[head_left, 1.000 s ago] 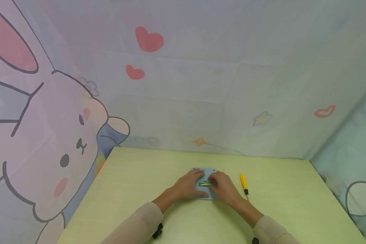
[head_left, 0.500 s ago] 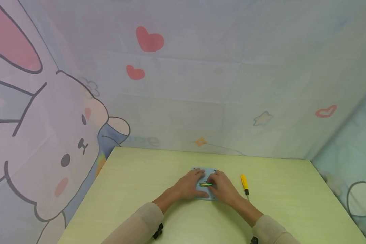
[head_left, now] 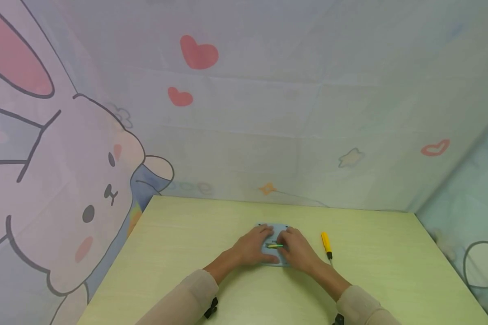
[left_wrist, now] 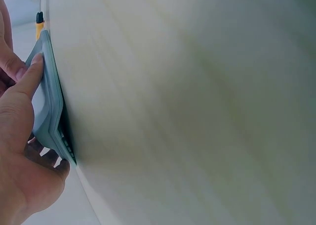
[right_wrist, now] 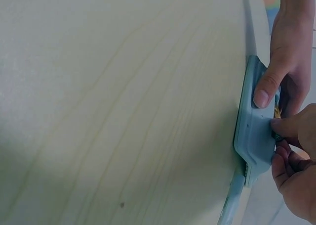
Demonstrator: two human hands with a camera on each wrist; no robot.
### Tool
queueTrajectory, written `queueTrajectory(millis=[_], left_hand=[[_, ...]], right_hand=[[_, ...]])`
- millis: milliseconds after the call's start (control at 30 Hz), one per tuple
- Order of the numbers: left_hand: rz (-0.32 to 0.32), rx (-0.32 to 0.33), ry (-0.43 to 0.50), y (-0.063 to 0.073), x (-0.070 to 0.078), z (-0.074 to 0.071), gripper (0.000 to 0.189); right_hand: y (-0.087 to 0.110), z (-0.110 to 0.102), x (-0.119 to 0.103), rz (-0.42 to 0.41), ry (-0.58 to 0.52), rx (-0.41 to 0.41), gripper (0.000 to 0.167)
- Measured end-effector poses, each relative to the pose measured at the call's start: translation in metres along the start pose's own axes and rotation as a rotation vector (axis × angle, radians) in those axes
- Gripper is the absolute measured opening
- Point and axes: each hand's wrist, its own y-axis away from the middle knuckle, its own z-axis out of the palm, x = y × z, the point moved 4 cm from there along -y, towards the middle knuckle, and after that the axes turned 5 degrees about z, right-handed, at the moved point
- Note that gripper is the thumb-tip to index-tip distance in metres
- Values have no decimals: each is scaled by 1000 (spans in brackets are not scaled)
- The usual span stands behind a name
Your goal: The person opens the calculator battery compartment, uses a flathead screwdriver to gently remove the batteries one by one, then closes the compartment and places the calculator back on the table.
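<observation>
A light blue calculator (head_left: pixel 277 230) lies face down on the table, buttons showing along its underside in the left wrist view. My left hand (head_left: pixel 250 246) grips its left side, with the thumb (left_wrist: pixel 34 74) on the back and the other fingers at the edge. My right hand (head_left: pixel 298 249) is over the right part and pinches a slim green-and-gold battery (head_left: pixel 273 246) at the middle of the back. In the right wrist view, the fingertips of my right hand (right_wrist: pixel 296 160) mostly hide the battery.
To the right of my right hand lies a screwdriver (head_left: pixel 326 243) with a yellow and black handle, its shaft toward me. The pale wood-grain table (head_left: pixel 187 230) ends at a printed cloth backdrop (head_left: pixel 244 149) behind and at the sides.
Both hands, the calculator and the battery stay almost in place. The view shifts very slightly.
</observation>
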Motion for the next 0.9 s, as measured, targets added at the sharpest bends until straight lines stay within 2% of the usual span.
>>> queueTrajectory(millis=[233,467,733,900], left_hand=[[3,-2,8,0,0,0,96],[-2,-7,0,0,-1,-1,96],[-4,-6,1,0,-1,0,97],[-1,-4,-1,-1,-2,1,98]], right_hand=[[0,1,-1,-25,33,-19,16],[0,1,1,-31,13,-42,15],[1,0,1,-91,12,-42,14],[1,0,2,-67,-22,-23,12]])
